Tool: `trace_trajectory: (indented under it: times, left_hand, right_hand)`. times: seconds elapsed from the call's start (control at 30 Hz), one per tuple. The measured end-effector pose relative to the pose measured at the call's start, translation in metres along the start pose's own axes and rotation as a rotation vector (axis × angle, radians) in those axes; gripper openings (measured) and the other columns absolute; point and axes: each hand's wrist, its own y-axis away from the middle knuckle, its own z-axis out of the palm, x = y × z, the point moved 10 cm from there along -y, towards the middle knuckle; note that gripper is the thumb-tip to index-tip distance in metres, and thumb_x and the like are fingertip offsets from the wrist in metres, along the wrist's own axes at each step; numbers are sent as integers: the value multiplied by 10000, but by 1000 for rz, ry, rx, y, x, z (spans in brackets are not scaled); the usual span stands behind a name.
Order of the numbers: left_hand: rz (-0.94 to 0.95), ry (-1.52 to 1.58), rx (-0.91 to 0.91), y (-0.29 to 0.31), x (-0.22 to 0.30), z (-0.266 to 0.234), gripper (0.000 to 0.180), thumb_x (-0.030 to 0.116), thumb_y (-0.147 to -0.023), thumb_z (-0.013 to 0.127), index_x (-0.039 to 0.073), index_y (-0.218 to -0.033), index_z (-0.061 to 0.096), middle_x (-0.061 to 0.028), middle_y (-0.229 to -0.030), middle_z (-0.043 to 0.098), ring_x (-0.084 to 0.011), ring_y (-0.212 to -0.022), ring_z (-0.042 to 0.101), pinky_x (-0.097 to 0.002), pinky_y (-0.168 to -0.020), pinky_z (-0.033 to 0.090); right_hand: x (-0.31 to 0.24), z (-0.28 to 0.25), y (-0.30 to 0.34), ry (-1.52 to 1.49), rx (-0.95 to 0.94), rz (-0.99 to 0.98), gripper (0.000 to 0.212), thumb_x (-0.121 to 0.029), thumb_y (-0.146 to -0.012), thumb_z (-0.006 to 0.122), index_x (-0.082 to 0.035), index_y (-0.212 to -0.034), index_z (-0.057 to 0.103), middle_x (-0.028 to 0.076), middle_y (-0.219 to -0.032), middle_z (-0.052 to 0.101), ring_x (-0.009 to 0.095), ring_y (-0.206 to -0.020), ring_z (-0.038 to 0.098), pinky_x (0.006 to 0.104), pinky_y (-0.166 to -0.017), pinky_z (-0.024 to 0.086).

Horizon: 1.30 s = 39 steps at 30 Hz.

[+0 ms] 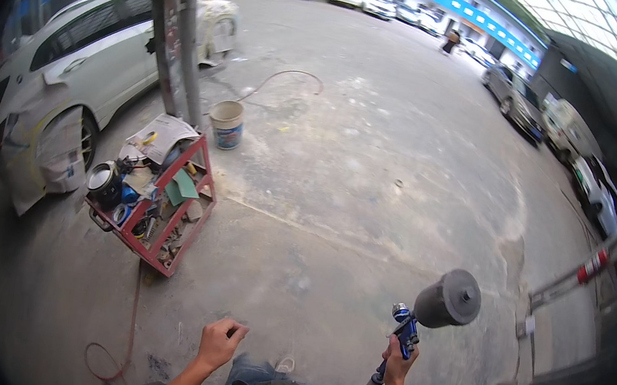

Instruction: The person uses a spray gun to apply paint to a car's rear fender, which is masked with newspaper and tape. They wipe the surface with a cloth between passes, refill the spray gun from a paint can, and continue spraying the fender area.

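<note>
My right hand (398, 360) is wrapped around the handle of a blue spray gun (407, 332), with a large dark grey cup (450, 301) on top. A blue and silver fitting below the handle points down toward my body; no hose shows on it. To the left, my left hand (221, 343) hangs in front of my waist with its fingers curled in and nothing visible in them. Nearest to that hand is a red metal tool cart (201, 167), apart from it, holding cans, tape rolls, green sheets and paper.
A white car (92, 59) partly masked with paper stands at the left behind a metal post (173, 34). By the post are a bucket (225, 124) and a hose (285, 74). Parked cars (519, 99) line the right and far sides. A red cylinder (593, 266) hangs at the right.
</note>
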Motion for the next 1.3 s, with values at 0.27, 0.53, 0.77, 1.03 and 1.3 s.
trace_trajectory:
  times: [0.27, 0.53, 0.77, 1.03, 1.3]
  left_hand:
    - [-300, -79, 156, -229, -81, 19, 314, 221, -870, 692, -15, -666, 652, -138, -611, 657, -215, -477, 610, -328, -516, 461]
    - [-134, 145, -162, -570, -85, 112, 389, 143, -873, 652, 45, -1247, 609, -156, -1010, 701, -253, -802, 704, -319, -686, 551]
    - [153, -135, -336, -870, -105, 199, 587, 285, -809, 740, 92, -1333, 558, -214, -1376, 527, -340, -1161, 602, -423, -950, 493]
    - [-886, -39, -392, -1008, -435, 229, 635, 512, -794, 716, 62, -1236, 644, -181, -1030, 718, -323, -960, 694, -416, -876, 528]
    - [-1147, 281, -270, -1190, -384, 235, 545, 471, -846, 661, 81, -1226, 633, -168, -1032, 694, -330, -926, 671, -429, -823, 525]
  right_hand:
    - [-21, 217, -250, 16, -151, -44, 190, -92, -874, 700, -70, -741, 565, -25, -560, 493, 86, -439, 456, 258, -430, 380]
    - [-30, 343, -476, -5, -6, 55, 197, -144, -861, 740, -87, -800, 562, -22, -619, 530, 80, -473, 485, 244, -454, 404]
    - [-11, 441, -679, -2, 171, 10, 170, -107, -871, 721, -60, -844, 560, -13, -587, 517, 95, -453, 476, 256, -444, 398]
    - [-37, 640, -970, -41, 56, 13, 174, -83, -849, 717, -53, -763, 569, -16, -567, 515, 83, -439, 472, 246, -434, 397]
    - [-105, 848, -1227, 61, -146, -31, 145, -96, -864, 723, -66, -817, 590, -37, -601, 530, 56, -491, 489, 223, -452, 382]
